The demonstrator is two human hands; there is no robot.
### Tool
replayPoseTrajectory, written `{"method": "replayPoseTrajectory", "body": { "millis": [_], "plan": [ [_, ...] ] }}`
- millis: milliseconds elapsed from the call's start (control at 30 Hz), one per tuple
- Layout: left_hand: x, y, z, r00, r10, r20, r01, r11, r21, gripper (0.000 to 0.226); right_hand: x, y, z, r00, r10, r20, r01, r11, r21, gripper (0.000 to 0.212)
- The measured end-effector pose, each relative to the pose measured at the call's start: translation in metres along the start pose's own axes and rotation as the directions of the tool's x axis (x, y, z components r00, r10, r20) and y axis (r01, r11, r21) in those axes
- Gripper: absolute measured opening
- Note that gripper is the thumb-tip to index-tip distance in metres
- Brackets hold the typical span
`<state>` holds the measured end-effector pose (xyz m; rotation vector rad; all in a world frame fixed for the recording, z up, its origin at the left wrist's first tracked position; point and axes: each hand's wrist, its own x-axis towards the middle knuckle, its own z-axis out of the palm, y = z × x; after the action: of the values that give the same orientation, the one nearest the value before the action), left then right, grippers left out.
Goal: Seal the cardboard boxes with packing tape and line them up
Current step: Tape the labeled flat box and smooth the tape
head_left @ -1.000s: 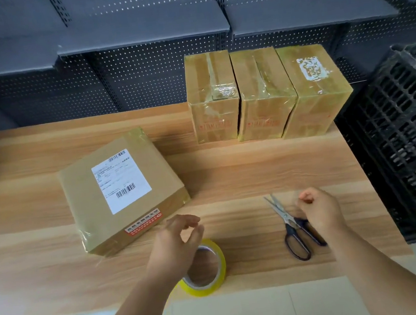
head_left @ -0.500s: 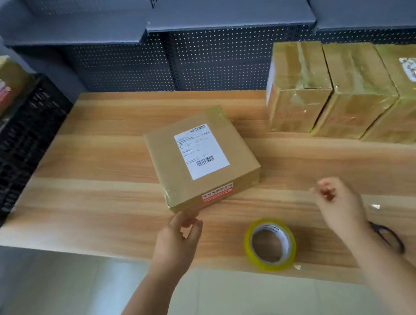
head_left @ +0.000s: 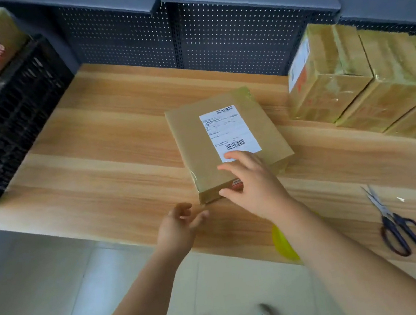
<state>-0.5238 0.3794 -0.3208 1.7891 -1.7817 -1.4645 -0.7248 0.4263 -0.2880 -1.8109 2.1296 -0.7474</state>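
Tape roll [head_left: 283, 245] mostly hidden behind right forearm, perhaps yellow; right hand [head_left: 252, 183] spread on labelled box [head_left: 229, 143].

Packing room, pegboard shelving [head_left: 250, 31], black crate [head_left: 8, 110], taped parcels [head_left: 350, 78], wooden table [head_left: 99, 151]

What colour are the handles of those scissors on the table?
The scissors have dark, blackish handles, seen in the head view.

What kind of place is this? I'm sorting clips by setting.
Probably a parcel-packing station in a stockroom: taped boxes lined up on a wooden table, a labelled box, dark pegboard shelving and a black crate.
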Motion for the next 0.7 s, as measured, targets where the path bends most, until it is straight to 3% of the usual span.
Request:
{"method": "replayPoseTrajectory", "body": {
  "millis": [100, 300, 500, 700],
  "plan": [
    [0.007, 0.003, 0.006, 1.0, -0.013, -0.015, 0.011, 0.996, -0.089, 0.042, 0.009, 0.003, 0.012, 0.997, -0.046, 0.065, 0.051, 0.996, -0.077, 0.054],
    [0.017, 0.004, 0.009, 0.974, 0.174, -0.144, -0.171, 0.985, 0.035, 0.014, 0.012, 0.003, 0.028, 0.997, -0.073, 0.002, 0.071, 0.974, -0.214, 0.055],
    [0.031, -0.017, 0.012, 0.848, 0.488, -0.208, -0.44, 0.866, 0.237, 0.011, 0.015, 0.005, 0.038, 0.993, -0.102, -0.068, 0.073, 0.937, -0.341, 0.06],
    [0.04, -0.02, 0.007, 0.751, 0.622, -0.22, -0.553, 0.775, 0.306, 0.015, 0.014, 0.007, 0.045, 0.989, -0.092, -0.115, 0.044, 0.928, -0.37, 0.068]
  ]
}}
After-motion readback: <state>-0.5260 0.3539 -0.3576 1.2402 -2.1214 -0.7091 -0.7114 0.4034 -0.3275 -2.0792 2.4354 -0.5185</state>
